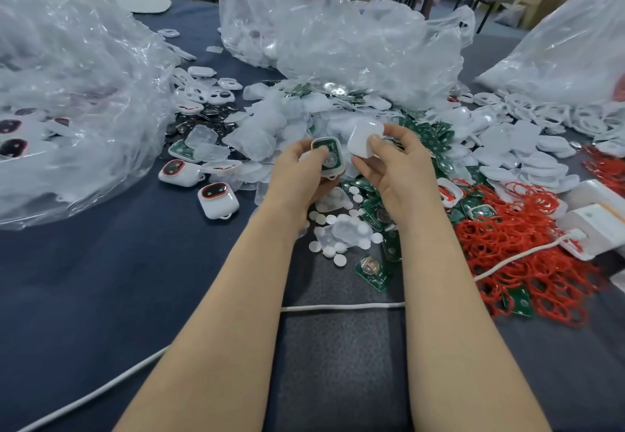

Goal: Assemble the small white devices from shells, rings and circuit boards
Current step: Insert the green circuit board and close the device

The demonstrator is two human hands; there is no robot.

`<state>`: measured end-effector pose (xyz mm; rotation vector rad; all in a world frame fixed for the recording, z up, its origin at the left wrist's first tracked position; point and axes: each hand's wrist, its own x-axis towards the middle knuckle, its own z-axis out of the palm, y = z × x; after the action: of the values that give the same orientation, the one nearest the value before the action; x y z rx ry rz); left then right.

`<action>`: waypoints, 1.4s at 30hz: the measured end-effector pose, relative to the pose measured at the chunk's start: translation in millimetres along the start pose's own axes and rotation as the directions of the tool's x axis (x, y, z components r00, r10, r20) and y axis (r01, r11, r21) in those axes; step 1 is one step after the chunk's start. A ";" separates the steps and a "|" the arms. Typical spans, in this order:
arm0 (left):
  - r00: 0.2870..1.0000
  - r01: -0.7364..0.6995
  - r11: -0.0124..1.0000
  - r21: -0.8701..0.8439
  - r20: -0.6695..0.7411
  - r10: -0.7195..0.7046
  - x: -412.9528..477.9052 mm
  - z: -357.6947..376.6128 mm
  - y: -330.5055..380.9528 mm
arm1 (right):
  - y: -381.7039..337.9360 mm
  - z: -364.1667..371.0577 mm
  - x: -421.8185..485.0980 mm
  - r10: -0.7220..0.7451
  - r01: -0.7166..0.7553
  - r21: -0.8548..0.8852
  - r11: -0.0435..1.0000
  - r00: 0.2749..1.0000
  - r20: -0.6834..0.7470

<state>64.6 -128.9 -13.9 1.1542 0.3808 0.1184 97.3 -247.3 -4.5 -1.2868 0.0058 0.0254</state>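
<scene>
My left hand (pixel 304 174) grips a white shell half (pixel 329 157) with a green circuit board seated in it, its open side facing me and my thumb resting on the board. Just to the right, my right hand (pixel 389 167) pinches a plain white shell cover (pixel 365 139) between thumb and fingers. The two parts are close but apart. Loose green circuit boards (pixel 373 271), red rings (pixel 527 262) and white round discs (pixel 338 252) lie on the blue table beneath my hands. Two assembled devices (pixel 218 200) with red-rimmed faces lie at the left.
Large clear plastic bags (pixel 67 110) of parts stand left, centre back (pixel 321 25) and right. A pile of translucent covers (pixel 270 127) lies behind my hands. White boxes (pixel 595 225) and a white cable (pixel 341 306) sit at the right and across the front.
</scene>
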 end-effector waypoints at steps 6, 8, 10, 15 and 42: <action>0.999 0.030 0.999 -0.032 -0.015 -0.030 1.8 -0.5 1.6 | 2.8 2.4 0.4 -0.073 0.096 -0.235 0.967 0.992 0.106; 1.000 0.024 0.998 -0.050 -0.009 -0.024 0.8 -0.9 2.1 | 2.6 4.1 -2.2 -0.071 0.106 -0.224 0.969 0.985 0.156; 1.000 0.024 0.997 -0.069 -0.006 -0.024 -0.2 -1.1 3.1 | 2.8 5.3 -3.7 -0.087 0.135 -0.274 0.952 0.980 0.179; 1.000 0.011 0.998 -0.062 0.020 -0.010 -2.3 -1.5 2.7 | 3.9 5.5 -4.4 -0.150 0.222 -0.462 0.859 0.971 0.188; 0.978 -0.141 0.990 0.028 0.158 0.134 -3.2 -7.1 -1.7 | 11.6 8.1 -3.6 0.047 -0.016 -0.261 0.965 0.992 0.114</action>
<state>58.9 -124.4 -17.2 1.2199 0.1656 0.1412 93.4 -236.3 -13.3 -1.5463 -0.0824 0.1343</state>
